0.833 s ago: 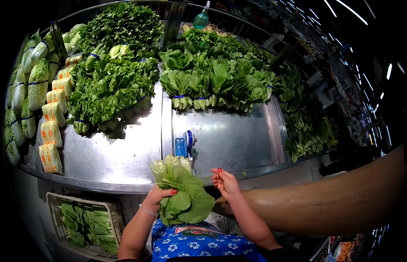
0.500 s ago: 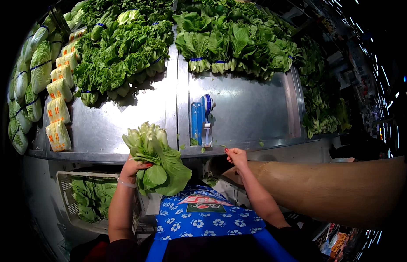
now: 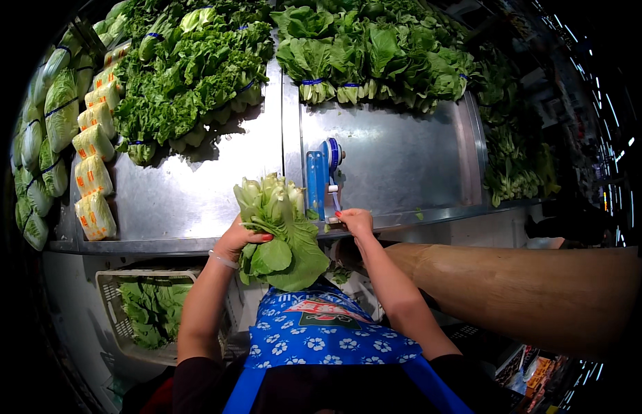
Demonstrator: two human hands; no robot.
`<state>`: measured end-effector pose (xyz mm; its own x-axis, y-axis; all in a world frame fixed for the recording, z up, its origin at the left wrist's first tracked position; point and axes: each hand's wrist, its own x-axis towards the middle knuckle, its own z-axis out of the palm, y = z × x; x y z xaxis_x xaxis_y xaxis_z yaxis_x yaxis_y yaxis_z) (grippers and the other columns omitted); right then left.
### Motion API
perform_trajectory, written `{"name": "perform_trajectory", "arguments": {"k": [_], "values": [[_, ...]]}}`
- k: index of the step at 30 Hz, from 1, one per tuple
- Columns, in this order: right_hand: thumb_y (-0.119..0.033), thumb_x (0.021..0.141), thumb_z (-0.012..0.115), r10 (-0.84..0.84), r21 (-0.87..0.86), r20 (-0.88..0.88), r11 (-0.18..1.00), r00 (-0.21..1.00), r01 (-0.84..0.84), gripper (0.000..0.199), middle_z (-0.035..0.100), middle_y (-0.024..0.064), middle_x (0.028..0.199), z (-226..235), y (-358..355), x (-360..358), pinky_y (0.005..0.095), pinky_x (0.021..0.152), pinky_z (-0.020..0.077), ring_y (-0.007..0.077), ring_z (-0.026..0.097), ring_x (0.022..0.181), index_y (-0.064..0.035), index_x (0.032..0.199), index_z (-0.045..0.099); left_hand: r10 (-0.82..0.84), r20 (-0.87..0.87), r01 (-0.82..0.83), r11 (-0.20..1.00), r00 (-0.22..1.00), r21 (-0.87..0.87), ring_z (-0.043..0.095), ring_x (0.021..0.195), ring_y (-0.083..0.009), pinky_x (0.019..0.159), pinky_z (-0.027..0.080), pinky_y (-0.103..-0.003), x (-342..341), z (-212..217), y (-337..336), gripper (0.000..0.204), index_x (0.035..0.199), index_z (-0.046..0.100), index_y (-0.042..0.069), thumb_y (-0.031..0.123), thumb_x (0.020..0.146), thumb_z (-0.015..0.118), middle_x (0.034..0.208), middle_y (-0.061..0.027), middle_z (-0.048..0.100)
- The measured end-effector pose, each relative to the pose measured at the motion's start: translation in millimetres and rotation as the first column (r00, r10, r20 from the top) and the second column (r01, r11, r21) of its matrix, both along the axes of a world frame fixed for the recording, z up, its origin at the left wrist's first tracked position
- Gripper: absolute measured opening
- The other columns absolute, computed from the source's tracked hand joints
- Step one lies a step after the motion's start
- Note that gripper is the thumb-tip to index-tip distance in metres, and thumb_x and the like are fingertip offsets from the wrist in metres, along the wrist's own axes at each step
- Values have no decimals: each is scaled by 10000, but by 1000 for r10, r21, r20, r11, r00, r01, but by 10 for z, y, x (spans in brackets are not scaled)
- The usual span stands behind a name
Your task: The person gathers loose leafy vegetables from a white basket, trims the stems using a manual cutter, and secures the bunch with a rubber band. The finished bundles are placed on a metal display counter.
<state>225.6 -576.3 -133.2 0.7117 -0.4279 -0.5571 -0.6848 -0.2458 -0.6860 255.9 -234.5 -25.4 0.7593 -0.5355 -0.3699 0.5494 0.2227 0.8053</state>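
Observation:
My left hand (image 3: 239, 237) is closed round a bunch of leafy greens (image 3: 288, 252). Its pale cut stems point away from me and its broad leaves hang toward my apron. Beside the stems, a blue tape dispenser (image 3: 315, 181) stands on the metal counter (image 3: 217, 207), carrying a roll of blue tape (image 3: 332, 154). A thin strip of tape (image 3: 336, 200) runs from the dispenser's white roller toward me. My right hand (image 3: 357, 221) pinches at this strip's near end, at the counter's front edge; the fingertips partly hide it.
Tied bunches of greens (image 3: 383, 58) and curly lettuce (image 3: 190, 83) are heaped across the back. Wrapped packs (image 3: 93, 176) and napa cabbages (image 3: 61, 114) line the left. Below the counter sits a crate (image 3: 108, 310) of leaves; a large brown rounded object (image 3: 514, 290) lies right.
My left hand has carried the greens right, close to the dispenser. My right hand has moved left to the dispenser's near end and now pinches the tape.

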Motion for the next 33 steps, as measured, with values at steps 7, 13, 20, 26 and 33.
{"name": "perform_trajectory", "arguments": {"k": [7, 13, 20, 26, 33], "values": [[-239, 766, 714, 189, -219, 74, 961, 979, -169, 168, 664, 78, 664, 586, -44, 89, 345, 612, 465, 178, 620, 622, -71, 772, 720, -34, 59, 36, 999, 998, -32, 575, 1108, -179, 958, 468, -326, 291, 11, -345, 777, 1352, 466, -4, 116, 680, 839, 1222, -74, 607], [-242, 780, 672, 554, -306, 109, 809, 826, -502, 196, 641, 87, 678, 2040, -206, -251, 370, 600, 453, 243, 618, 639, -50, 738, 668, -140, 93, 145, 988, 986, -50, 587, 1051, -164, 950, 459, -307, 536, 61, -619, 600, 1280, 529, -22, 43, 728, 755, 1162, -77, 632], [-232, 806, 599, 853, -512, -116, 388, 509, -766, 185, 665, 138, 767, 2736, 357, 380, 426, 622, 489, 349, 642, 745, -69, 771, 680, -154, 131, 150, 988, 979, 39, 589, 984, -146, 874, 474, -280, 669, 177, -1165, 556, 1209, 570, -17, 57, 688, 749, 1104, -73, 639], [-186, 764, 623, 810, -557, -483, 10, 333, -831, 158, 700, 128, 785, 2685, 797, 809, 413, 649, 530, 307, 686, 773, -63, 754, 722, -176, 280, 159, 984, 944, 81, 579, 1004, -122, 886, 477, -284, 683, 254, -1354, 662, 1230, 555, 7, 155, 648, 832, 1111, -63, 642], [-163, 763, 641, 824, -588, -527, -178, 207, -789, 127, 730, 72, 819, 2626, 984, 800, 349, 619, 532, 239, 705, 773, -104, 792, 750, -106, 289, 59, 984, 951, 167, 594, 1030, -134, 895, 477, -291, 484, 42, -1328, 594, 1229, 570, -2, 191, 717, 803, 1145, -87, 651]]}}
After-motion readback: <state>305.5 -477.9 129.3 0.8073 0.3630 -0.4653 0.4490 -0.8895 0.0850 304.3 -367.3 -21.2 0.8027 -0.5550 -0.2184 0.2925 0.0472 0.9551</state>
